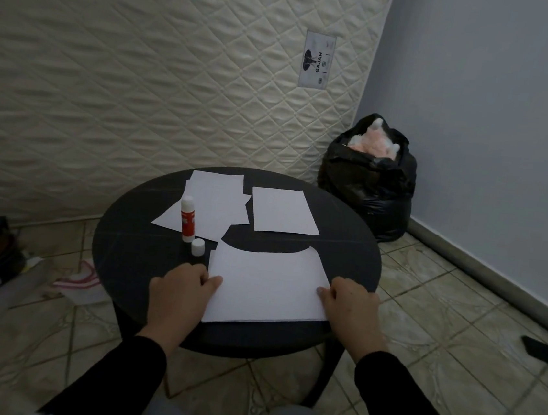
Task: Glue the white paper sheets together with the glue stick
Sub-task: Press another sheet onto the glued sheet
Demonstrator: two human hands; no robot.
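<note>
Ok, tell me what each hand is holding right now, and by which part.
Both hold the near paper sheet: the left hand pinches its left edge, the right hand its right edge. The glue stick stands untouched.

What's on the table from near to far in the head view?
near paper held by both hands → cap → glue stick → far papers

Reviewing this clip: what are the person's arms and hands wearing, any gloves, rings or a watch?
Both arms are in long, plain black sleeves ending at the wrists. The left hand and right hand are bare: no gloves, and no rings or watch show from this view.
</note>
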